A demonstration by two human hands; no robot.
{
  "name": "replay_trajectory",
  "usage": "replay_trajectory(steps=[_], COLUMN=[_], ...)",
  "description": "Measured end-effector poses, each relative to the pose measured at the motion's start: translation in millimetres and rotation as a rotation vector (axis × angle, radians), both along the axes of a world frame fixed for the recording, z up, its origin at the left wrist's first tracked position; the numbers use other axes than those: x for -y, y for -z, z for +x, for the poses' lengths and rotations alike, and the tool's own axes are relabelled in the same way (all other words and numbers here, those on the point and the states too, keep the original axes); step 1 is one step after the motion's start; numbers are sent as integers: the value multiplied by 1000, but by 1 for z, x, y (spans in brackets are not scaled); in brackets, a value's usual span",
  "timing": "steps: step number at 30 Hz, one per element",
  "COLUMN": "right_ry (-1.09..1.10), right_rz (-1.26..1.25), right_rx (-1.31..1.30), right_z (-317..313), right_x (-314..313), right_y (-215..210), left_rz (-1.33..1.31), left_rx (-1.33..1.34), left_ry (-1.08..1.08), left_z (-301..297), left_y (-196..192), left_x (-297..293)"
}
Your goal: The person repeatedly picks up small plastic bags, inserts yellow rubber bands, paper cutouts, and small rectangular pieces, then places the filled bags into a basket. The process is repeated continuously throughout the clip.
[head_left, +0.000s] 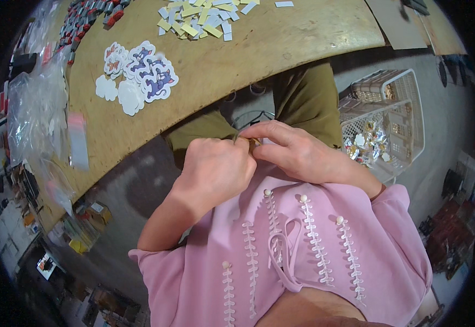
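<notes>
Pink cloth with white lace strips and pearl-like buttons (303, 240) lay nearest, across the person's lap. At the table's (232, 60) left edge sat clear plastic bags (36, 114); further in, cat-shaped stickers (142, 73), and paper slips (205, 19) by the far edge. Below the table's near edge, the left hand (215, 171) was clenched and the right hand (297, 152) pinched — both gripped a small, mostly hidden item (253, 143) between them. Right of them stood a white wire basket (406, 109).
</notes>
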State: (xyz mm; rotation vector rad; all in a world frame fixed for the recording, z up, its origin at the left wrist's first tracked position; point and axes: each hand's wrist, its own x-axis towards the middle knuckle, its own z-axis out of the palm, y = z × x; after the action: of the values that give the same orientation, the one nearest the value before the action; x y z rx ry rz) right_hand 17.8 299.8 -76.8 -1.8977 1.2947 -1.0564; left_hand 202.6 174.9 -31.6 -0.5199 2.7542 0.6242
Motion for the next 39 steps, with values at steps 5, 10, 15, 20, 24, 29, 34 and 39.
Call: replay_trajectory(steps=[5,10,15,20,24,29,34,39], right_ry=[76,113,42,46,67,-26,98,-9], right_rz=[20,-17,-29,-65,-89,-41,-207,-596], right_rx=[-11,13,43,-32,-54,-13,-140,-272], right_z=[-8,-12,-9,-7,-9,-8,-19,-26], right_x=[2,6,8,5,4,5,-2,-6], right_y=[-4,-6,-4,-5,-4,-1,-10,-11], left_rz=[64,348,64,11,97,34,287,144], left_rx=[-269,-404,-326,-381,-400,-442,-701,-991], left_ry=[-187,-323,-108,-89,-125,-86,-480,-326], left_z=[6,16,18,16,14,17,23,17], left_y=[-6,-14,15,8,-1,33,14,41], left_x=[5,11,1,0,-2,-5,-10,-24])
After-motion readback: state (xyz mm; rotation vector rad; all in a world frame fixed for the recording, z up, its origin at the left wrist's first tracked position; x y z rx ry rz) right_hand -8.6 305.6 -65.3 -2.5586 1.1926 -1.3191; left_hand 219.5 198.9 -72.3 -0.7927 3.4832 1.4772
